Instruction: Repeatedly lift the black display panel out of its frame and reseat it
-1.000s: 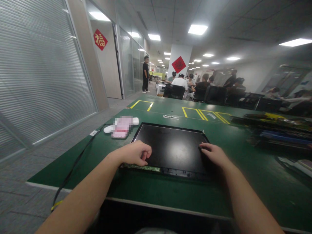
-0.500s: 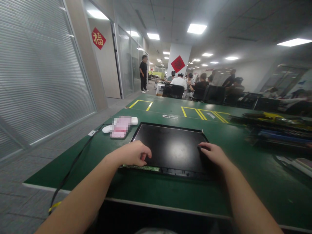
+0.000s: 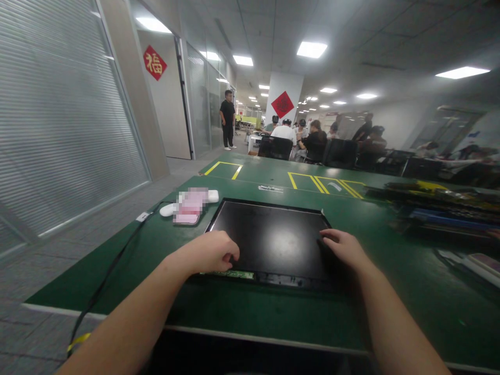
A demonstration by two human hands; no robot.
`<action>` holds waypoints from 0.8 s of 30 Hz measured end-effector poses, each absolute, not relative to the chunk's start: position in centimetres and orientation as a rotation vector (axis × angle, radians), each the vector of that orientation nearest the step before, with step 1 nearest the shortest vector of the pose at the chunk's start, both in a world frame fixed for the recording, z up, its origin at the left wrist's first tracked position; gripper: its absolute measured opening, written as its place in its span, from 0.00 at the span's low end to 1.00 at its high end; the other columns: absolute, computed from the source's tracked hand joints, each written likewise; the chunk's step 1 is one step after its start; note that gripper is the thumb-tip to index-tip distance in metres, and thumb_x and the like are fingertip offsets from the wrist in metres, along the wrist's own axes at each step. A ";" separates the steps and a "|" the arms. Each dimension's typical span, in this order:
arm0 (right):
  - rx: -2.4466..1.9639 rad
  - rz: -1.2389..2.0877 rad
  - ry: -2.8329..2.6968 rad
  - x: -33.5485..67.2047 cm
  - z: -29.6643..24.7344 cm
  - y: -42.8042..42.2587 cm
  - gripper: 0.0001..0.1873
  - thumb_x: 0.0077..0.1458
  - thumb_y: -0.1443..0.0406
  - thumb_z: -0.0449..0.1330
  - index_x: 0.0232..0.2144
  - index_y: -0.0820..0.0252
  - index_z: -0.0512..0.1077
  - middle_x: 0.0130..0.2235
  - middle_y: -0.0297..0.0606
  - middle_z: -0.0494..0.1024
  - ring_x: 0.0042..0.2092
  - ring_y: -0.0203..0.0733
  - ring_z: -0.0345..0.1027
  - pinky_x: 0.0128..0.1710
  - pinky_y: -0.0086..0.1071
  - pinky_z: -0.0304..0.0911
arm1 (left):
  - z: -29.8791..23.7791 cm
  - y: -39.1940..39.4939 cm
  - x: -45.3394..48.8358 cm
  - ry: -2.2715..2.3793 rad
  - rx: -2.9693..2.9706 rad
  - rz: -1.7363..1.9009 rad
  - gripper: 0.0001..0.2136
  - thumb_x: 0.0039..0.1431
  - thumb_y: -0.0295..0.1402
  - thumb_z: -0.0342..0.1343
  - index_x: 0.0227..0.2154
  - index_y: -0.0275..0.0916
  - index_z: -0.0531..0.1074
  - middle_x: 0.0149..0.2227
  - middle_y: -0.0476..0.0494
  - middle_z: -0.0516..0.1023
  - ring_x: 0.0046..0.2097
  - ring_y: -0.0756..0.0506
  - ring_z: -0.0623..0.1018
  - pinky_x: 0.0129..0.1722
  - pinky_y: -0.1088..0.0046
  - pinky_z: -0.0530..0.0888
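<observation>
A flat black screen panel (image 3: 273, 237) lies on the green table (image 3: 250, 307) in front of me, with a thin green circuit strip (image 3: 230, 274) along its near edge. My left hand (image 3: 209, 251) rests on the panel's near left corner with its fingers curled under; I see nothing in them. Across the panel, my right hand (image 3: 344, 249) lies on the near right edge, fingers bent down onto the surface.
A pink blurred object (image 3: 190, 207) and white pieces lie left of the panel. A black cable (image 3: 113, 265) hangs off the left edge. Stacked boards (image 3: 441, 205) fill the right side. Several people sit at the far end; one person (image 3: 227, 119) stands in the aisle.
Both hands stay on the panel's near corners. The view has shifted slightly; the left hand's fingers look a little more tucked.
</observation>
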State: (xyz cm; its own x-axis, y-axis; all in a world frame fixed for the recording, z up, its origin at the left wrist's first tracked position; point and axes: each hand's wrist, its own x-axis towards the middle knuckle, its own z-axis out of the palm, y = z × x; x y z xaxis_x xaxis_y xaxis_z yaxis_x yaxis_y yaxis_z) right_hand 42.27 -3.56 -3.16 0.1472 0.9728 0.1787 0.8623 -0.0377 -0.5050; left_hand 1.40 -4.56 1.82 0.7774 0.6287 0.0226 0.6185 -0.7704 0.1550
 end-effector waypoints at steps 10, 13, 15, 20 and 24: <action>-1.924 0.307 -1.705 41.4 -2.3 -4.1 0.16 0.51 0.64 0.57 0.41 0.58 0.79 0.41 0.38 0.82 0.43 0.42 0.75 0.48 0.32 0.66 | 2.1 -4.7 1.5 1.023 2.869 0.054 0.05 0.48 0.25 0.61 0.28 0.43 0.78 0.24 0.51 0.77 0.26 0.49 0.74 0.27 0.75 0.64; -1.950 0.251 -1.681 41.7 -2.5 -4.0 0.16 0.51 0.63 0.57 0.40 0.57 0.80 0.40 0.38 0.82 0.42 0.43 0.75 0.47 0.33 0.67 | 2.0 -4.7 1.5 1.021 2.876 0.073 0.04 0.48 0.25 0.61 0.25 0.42 0.77 0.23 0.51 0.76 0.26 0.48 0.73 0.26 0.74 0.63; -1.981 0.205 -1.653 42.0 -2.5 -3.9 0.15 0.50 0.63 0.57 0.39 0.55 0.80 0.39 0.38 0.82 0.42 0.44 0.75 0.47 0.33 0.67 | 1.8 -4.7 1.5 1.015 2.883 0.085 0.04 0.47 0.26 0.61 0.24 0.42 0.76 0.23 0.51 0.75 0.26 0.48 0.73 0.25 0.74 0.62; -2.068 0.174 -1.603 42.4 -2.6 -3.7 0.16 0.49 0.64 0.57 0.39 0.56 0.81 0.42 0.39 0.82 0.44 0.46 0.75 0.46 0.34 0.67 | 1.7 -4.6 1.4 0.995 2.884 0.089 0.05 0.47 0.25 0.60 0.22 0.42 0.75 0.22 0.51 0.74 0.25 0.49 0.71 0.25 0.74 0.61; -2.100 0.189 -1.598 42.3 -2.5 -3.7 0.17 0.49 0.63 0.57 0.40 0.56 0.81 0.42 0.40 0.81 0.45 0.47 0.75 0.48 0.35 0.67 | 1.7 -4.5 1.4 0.981 2.880 0.072 0.05 0.47 0.24 0.59 0.21 0.41 0.74 0.22 0.51 0.74 0.25 0.49 0.71 0.25 0.74 0.62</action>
